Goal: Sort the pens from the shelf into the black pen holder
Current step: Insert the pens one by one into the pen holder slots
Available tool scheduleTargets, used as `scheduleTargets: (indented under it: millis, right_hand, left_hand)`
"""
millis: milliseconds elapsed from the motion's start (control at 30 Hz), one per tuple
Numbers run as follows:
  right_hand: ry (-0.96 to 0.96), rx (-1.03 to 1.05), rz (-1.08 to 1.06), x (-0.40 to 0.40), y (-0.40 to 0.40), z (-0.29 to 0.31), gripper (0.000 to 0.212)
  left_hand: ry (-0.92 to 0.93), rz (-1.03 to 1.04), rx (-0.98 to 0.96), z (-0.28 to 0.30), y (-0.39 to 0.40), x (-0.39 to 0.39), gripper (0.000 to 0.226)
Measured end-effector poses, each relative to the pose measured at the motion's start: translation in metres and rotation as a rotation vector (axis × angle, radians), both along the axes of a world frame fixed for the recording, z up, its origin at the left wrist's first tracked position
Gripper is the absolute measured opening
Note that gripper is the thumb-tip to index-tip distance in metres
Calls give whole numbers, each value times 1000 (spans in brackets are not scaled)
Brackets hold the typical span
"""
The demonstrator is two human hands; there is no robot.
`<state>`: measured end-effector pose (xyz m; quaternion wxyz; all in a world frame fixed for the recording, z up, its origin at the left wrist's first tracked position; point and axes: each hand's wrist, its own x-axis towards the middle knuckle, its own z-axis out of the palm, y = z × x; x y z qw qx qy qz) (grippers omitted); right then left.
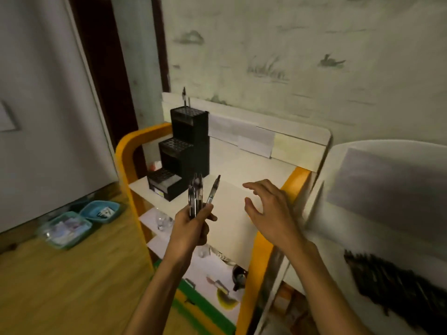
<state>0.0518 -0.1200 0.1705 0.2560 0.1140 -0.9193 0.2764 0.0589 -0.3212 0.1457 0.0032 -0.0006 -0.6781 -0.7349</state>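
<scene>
Several pens (196, 198) stand bunched in your left hand (191, 227), fingers curled round their lower ends, tips pointing up; one pen (213, 189) leans out to the right of the bunch. You hold them above the near edge of the white shelf top (232, 211), just in front of the black pen holder (180, 154). The holder is a three-step block with perforated tops, standing at the left back of the shelf top, lowest step nearest you. Two pens (185, 97) already stand upright in its tallest tier.

Your right hand (268, 209) hovers over the right part of the shelf top with fingers spread and relaxed, holding nothing, next to the orange frame (295, 184) of the unit. Lower shelves below show glass items (163, 221), blurred. On the wooden floor (72, 286) at left lie two teal trays (79, 221) with small contents. At right, a white surface (362, 250) carries a dark, blurred heap (391, 284) that you cannot make out.
</scene>
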Motion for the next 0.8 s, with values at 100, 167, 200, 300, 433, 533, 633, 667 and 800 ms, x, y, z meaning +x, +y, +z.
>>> scheduleTargets:
  millis: [100,167,200,300,433,533,633,667,800]
  right_hand:
    - [-13,14,-2,-21,-57,-6,33]
    - [-32,16,6,-35,-90,-8,32]
    - [-41,11,14,-41,-106,-9,33]
    - [-73,-3,27,-59,-149,-10,34]
    - [-120,1,34,-85,-189,-12,33]
    - [-120,7,31,-112,-213,-16,32]
    - [-123,6,40,-145,-235,-20,33]
    - [-122,4,44,-157,-242,-20,33]
    - [-72,-26,40,-209,-264,-21,31]
  left_hand:
    - [35,31,29,-1,-60,-9,32]
    - [46,57,46,-1,-98,-16,28]
    - [47,71,52,-1,-116,-19,27]
    - [51,113,37,2,-164,-32,27]
    - [47,143,67,5,-213,-54,16]
    - [54,144,70,3,-237,-79,15]
    - [76,117,40,-3,-252,-113,20]
    - [83,104,29,-3,-256,-126,21]
    - [93,48,29,2,-270,-185,14]
